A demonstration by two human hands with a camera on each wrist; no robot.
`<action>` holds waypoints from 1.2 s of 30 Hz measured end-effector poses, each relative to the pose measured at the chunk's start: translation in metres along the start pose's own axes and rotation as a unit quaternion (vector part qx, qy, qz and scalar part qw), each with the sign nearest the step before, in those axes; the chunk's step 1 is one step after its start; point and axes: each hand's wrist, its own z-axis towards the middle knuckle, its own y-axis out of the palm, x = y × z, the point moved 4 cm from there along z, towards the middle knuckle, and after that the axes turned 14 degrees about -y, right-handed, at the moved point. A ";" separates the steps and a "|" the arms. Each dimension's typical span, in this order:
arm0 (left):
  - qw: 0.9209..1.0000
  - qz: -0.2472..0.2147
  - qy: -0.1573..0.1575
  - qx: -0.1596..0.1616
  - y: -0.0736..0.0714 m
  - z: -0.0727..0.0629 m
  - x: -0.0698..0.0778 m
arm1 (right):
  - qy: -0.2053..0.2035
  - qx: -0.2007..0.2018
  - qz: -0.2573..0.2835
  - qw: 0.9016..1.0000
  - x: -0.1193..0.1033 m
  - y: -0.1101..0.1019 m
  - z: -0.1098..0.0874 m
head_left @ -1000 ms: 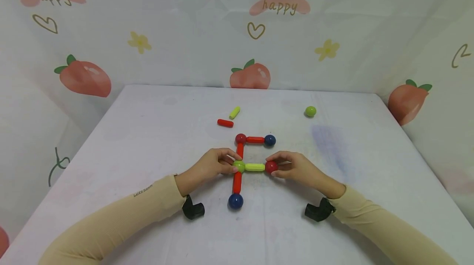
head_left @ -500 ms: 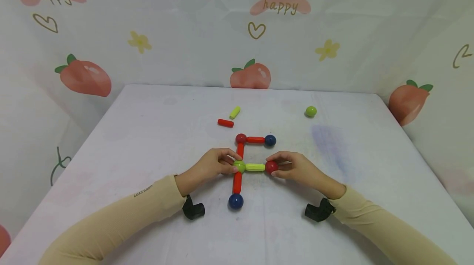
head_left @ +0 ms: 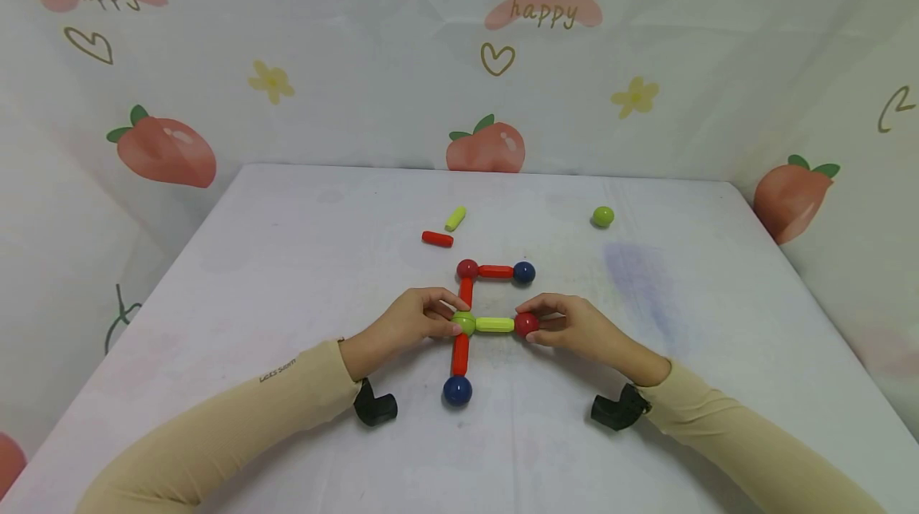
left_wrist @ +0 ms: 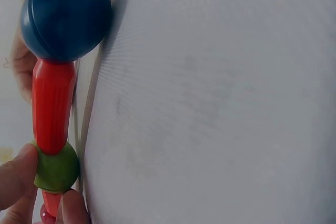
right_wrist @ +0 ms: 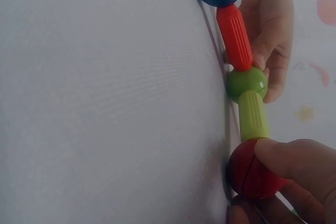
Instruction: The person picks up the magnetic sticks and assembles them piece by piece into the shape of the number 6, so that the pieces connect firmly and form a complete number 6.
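Note:
Toy balls and rods joined into an F shape lie on the white table. My left hand (head_left: 416,314) pinches the green ball (head_left: 465,323) at the middle joint. From that ball a yellow-green rod (head_left: 494,325) runs right to a red ball (head_left: 526,324), which my right hand (head_left: 570,324) holds between thumb and fingers. Below the green ball, a red rod (head_left: 460,356) leads to a blue ball (head_left: 457,391). Above it another red rod (head_left: 467,291) reaches a second red ball (head_left: 467,269); a further red rod (head_left: 495,271) ends at a dark blue ball (head_left: 524,272).
Behind the shape lie a loose red rod (head_left: 437,239) and a loose yellow-green rod (head_left: 455,219). A single green ball (head_left: 603,216) sits at the back right. Black wrist cameras (head_left: 375,404) hang below both sleeves. A printed cloth (head_left: 373,99) stands behind the table.

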 end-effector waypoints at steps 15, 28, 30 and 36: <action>1.000 0.001 0.000 -0.002 -0.001 0.002 -0.001 | -0.002 -0.009 -0.001 1.000 -0.005 0.000 0.003; 1.000 0.000 0.001 -0.003 -0.001 0.003 -0.002 | -0.044 0.028 -0.016 0.998 -0.041 -0.038 0.028; 1.000 0.001 0.002 -0.002 -0.001 0.003 -0.001 | -0.057 0.040 -0.021 0.997 -0.048 -0.045 0.033; 1.000 0.005 0.005 0.001 -0.001 0.002 -0.002 | -0.082 0.057 -0.029 0.995 -0.068 -0.060 0.050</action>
